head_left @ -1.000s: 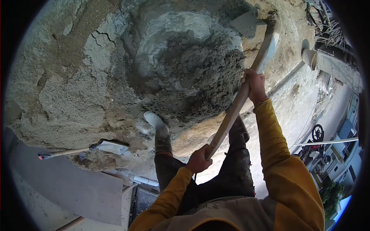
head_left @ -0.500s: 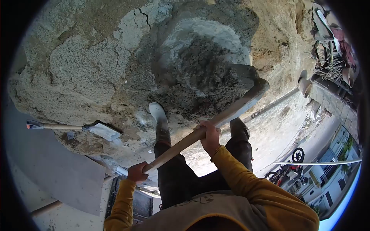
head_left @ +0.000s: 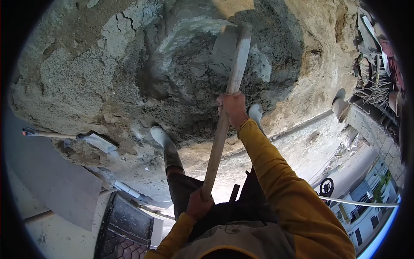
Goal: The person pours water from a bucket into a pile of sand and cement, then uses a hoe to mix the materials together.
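Both hands (head_left: 233, 108) grip shovel (head_left: 225, 108) over mortar (head_left: 189, 82).

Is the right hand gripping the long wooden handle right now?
Touching. The head view shows the right hand wrapped around the wooden handle partway along its length, fingers closed on it with no gap showing.

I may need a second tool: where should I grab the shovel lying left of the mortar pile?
Take the shovel by its wooden shaft, mid-length, from the left. It lies nearly flat, blade against the sand pile, so only the shaft is free. Both the left hand and right hand grip the hoe handle.
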A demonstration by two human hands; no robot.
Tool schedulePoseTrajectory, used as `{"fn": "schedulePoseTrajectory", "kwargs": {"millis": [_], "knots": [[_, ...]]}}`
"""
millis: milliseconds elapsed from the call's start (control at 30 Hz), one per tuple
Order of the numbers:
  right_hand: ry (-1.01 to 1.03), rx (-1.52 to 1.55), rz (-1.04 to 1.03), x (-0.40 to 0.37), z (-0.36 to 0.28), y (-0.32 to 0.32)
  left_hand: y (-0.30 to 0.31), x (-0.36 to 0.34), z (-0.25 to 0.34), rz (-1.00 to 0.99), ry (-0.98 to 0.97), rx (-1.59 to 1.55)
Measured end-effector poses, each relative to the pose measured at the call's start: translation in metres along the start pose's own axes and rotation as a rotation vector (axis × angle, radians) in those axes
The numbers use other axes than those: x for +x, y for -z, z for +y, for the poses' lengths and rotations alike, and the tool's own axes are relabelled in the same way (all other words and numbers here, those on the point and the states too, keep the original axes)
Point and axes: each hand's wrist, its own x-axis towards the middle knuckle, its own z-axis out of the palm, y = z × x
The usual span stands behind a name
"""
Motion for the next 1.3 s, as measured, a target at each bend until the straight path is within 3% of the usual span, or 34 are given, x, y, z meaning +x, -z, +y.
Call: {"fn": "schedulePoseTrajectory", "kwargs": {"millis": [100, 167, 233, 267, 367, 433, 533, 600, 700, 767, 833, 867, 933, 967, 1000, 1033, 1133, 1300], "knots": [[0.211, -0.03, 0.004, 0.041, -0.037, 0.011, -0.02, 0.08, -0.017, 0.187, -0.279, 0.044], [0.206, -0.086, 0.04, 0.067, -0.034, 0.003, -0.009, 0.114, -0.008, 0.198, -0.285, 0.049], [0.129, -0.18, 0.028, 0.073, -0.015, -0.015, -0.02, 0.087, -0.025, 0.131, -0.184, -0.086], [0.04, -0.213, 0.015, 0.065, 0.016, -0.017, -0.024, 0.058, -0.031, 0.057, 0.031, -0.076], [-0.05, -0.327, 0.068, -0.002, 0.086, -0.021, -0.04, -0.02, -0.091, 0.003, 0.019, -0.112], [-0.016, -0.267, 0.014, -0.053, 0.092, -0.015, -0.044, -0.053, -0.11, -0.012, -0.017, -0.12], [0.033, -0.177, -0.05, -0.072, 0.044, -0.012, -0.043, -0.061, -0.082, -0.015, 0.054, -0.087], [0.187, -0.097, -0.052, -0.063, -0.004, -0.021, -0.035, -0.006, -0.076, 0.01, -0.123, 0.048], [0.466, -0.097, -0.059, -0.005, -0.066, -0.043, -0.001, 0.125, -0.048, 0.125, -0.382, -0.042], [0.593, -0.079, -0.001, 0.056, -0.082, -0.069, 0.033, 0.214, -0.03, 0.157, -0.407, 0.016], [0.558, -0.062, -0.063, 0.11, -0.077, -0.089, 0.045, 0.244, -0.025, 0.194, -0.435, -0.07], [0.544, -0.076, -0.074, 0.13, -0.061, -0.097, 0.039, 0.234, -0.027, 0.2, -0.42, -0.085], [0.275, -0.305, 0.062, 0.157, -0.03, -0.108, 0.026, 0.194, -0.025, 0.138, -0.16, -0.198], [0.258, -0.332, 0.031, 0.149, -0.019, -0.108, 0.021, 0.175, -0.03, 0.126, -0.168, -0.313], [0.241, -0.37, -0.004, 0.132, -0.006, -0.105, 0.008, 0.157, -0.046, 0.132, -0.214, -0.312], [0.216, -0.409, -0.022, 0.114, 0.007, -0.101, 0.003, 0.129, -0.044, 0.055, -0.077, -0.407], [0.13, -0.384, -0.035, 0.078, 0.059, -0.069, -0.026, 0.064, -0.061, -0.009, 0.038, -0.438], [-0.004, -0.226, -0.105, -0.069, 0.068, -0.024, -0.071, -0.052, -0.119, -0.13, -0.005, -0.228]]}}
